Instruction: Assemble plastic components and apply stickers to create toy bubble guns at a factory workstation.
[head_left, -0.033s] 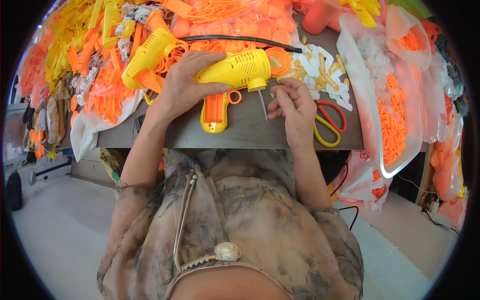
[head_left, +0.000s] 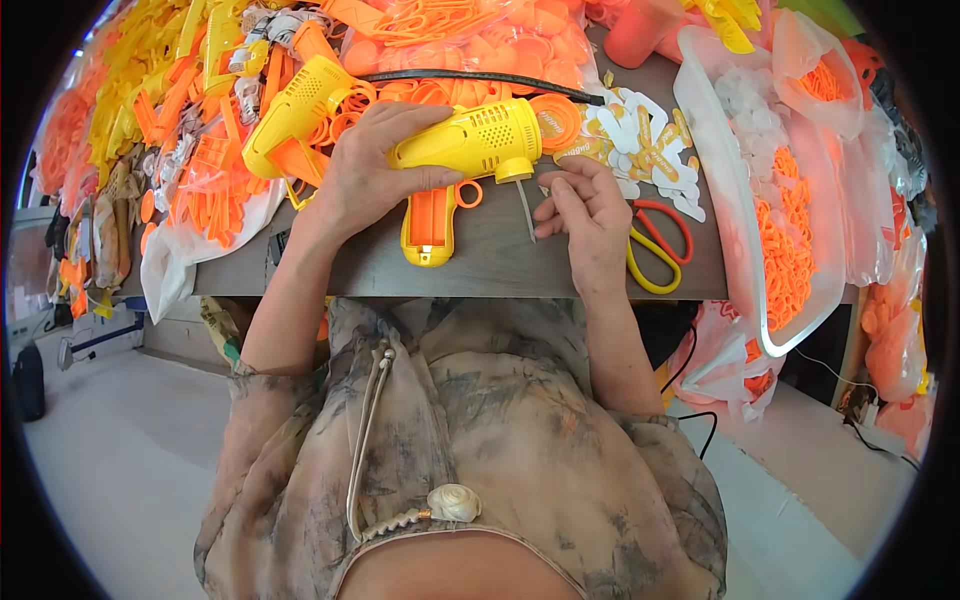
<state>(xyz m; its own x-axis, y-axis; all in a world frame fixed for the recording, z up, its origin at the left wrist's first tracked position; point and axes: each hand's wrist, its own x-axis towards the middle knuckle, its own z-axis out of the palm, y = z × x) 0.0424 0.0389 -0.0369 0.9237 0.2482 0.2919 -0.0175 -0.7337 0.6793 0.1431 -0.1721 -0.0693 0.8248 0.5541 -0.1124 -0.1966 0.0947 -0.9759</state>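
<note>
On the near side of the dark wood-grain bench (head_left: 490,262), the person's left hand (head_left: 365,165) has its grip wrapped around a yellow plastic shell shaped like a hairdryer (head_left: 478,135). A thin, pale strip (head_left: 527,210) hangs from the shell's round side cap (head_left: 514,170). Beside it the right hand (head_left: 588,215) curls its fingers; whether that grip pinches the strip, I can't tell. Red-and-yellow looped scissor handles (head_left: 683,259) lie just to its right.

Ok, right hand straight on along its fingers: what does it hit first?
Likely the thin pale strip extending from the yellow housing, just left of the right hand; depth is unclear, they may be touching.
</note>
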